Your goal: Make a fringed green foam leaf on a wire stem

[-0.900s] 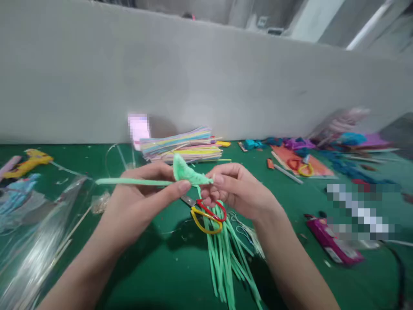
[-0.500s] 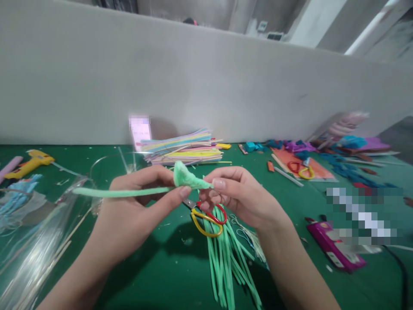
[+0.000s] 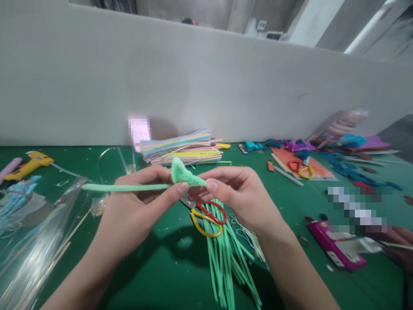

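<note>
A light-green pipe cleaner piece [image 3: 183,174], wound into a small cone, is between my two hands above the table. My left hand [image 3: 135,211] pinches it from the left with thumb and fingers. One straight length [image 3: 125,187] runs out from it leftward across that hand. At the narrow right end, my right hand [image 3: 248,193] is closed with the thumb pressed on the tip. Below the hands, scissors [image 3: 208,217] with red and yellow handles lie on a bundle of green pipe cleaners [image 3: 222,262]; their blades are partly hidden by my fingers.
Pastel pipe cleaners [image 3: 183,144] and a lit phone [image 3: 139,133] are by the grey partition. On the left are a yellow glue gun [image 3: 30,165] and clear plastic sleeves [image 3: 38,245]. At right are a magenta pack [image 3: 335,247] and another person's hand [image 3: 400,241].
My right hand has shifted slightly left, its fingers now tucked behind the cone's tip. The green piece has moved a little left and up. Another person's hand has appeared at the right edge.
</note>
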A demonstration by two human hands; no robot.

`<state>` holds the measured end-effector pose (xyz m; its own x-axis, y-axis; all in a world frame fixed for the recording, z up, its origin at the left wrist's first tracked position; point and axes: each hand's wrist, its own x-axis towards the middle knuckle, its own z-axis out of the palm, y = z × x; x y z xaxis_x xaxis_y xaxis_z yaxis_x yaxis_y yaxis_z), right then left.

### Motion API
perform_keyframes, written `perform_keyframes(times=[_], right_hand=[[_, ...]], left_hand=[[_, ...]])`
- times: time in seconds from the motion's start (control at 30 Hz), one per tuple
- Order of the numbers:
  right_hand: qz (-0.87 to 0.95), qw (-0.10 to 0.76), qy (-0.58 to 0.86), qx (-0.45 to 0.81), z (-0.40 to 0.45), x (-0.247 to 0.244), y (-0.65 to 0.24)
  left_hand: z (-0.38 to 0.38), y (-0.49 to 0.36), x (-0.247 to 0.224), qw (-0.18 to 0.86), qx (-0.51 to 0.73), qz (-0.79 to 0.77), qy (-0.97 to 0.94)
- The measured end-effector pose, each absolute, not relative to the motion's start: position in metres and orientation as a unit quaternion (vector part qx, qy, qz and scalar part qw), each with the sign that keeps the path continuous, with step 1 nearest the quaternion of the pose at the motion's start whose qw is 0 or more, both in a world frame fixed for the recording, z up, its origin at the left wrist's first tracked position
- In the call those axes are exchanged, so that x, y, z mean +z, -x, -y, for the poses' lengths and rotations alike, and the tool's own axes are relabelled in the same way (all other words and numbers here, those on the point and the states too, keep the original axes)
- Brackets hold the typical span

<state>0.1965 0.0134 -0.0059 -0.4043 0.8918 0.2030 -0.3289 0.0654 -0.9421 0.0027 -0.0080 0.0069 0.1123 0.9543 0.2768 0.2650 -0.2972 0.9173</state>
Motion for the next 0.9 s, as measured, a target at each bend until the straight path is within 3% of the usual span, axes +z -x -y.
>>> perform_keyframes(times=[0.17, 0.3, 0.43, 0.63, 0.9], right_hand=[[0.560, 0.477, 0.262, 0.625, -0.013, -0.002, -0.197], [0.577, 0.497, 0.261, 0.593, -0.011, 0.000, -0.195], [0.603, 0.515, 0.304, 0.528, -0.009, -0.001, -0.193], [0.642, 0.526, 0.355, 0.431, -0.009, -0.004, -0.194], [0.620, 0.480, 0.290, 0.548, -0.015, -0.004, -0.198]], left_hand=[[0.007, -0.002, 0.003, 0.379, 0.469, -0.476, -0.640], [0.005, 0.000, -0.004, 0.449, 0.466, -0.477, -0.594], [0.002, -0.002, -0.005, 0.525, 0.460, -0.462, -0.547], [0.001, -0.006, -0.003, 0.551, 0.471, -0.441, -0.529], [0.002, -0.006, 0.002, 0.579, 0.474, -0.420, -0.514]])
